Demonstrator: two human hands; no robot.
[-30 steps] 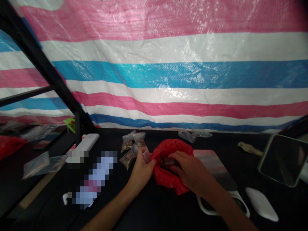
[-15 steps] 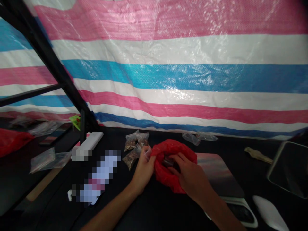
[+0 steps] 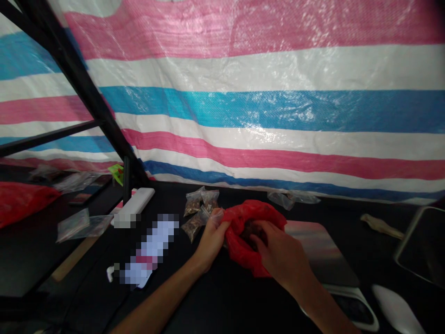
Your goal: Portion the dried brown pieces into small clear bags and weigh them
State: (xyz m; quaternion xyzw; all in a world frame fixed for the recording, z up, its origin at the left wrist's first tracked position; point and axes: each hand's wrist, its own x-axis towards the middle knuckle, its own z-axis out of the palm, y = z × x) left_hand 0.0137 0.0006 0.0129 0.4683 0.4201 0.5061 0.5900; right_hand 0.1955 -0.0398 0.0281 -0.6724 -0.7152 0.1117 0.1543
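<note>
An open red plastic bag (image 3: 239, 253) sits in front of me with dark, loose-looking contents (image 3: 248, 229). My right hand (image 3: 278, 250) reaches into its mouth, fingers curled down among the contents; whatever they grip is in shadow. At the bag's left rim, my left hand (image 3: 212, 239) is closed, with clear plastic from a small bag (image 3: 216, 216) showing at its fingertips. Just beyond that hand lie several small clear zip bags (image 3: 192, 204) filled with brownish dry bits.
To the right stand a flat metal-topped scale (image 3: 321, 250), a white mouse (image 3: 394, 301) and a dark tablet-like panel (image 3: 422, 246). Empty clear bags (image 3: 292, 199) lie at the back. On the left are a blurred-out phone (image 3: 149, 253), a white box (image 3: 135, 206) and a black frame post (image 3: 93, 102).
My right fingers have sunk deeper into the red bag, and a dark shiny object seen there before no longer shows. The view has shifted slightly left; my left hand keeps its place at the rim.
</note>
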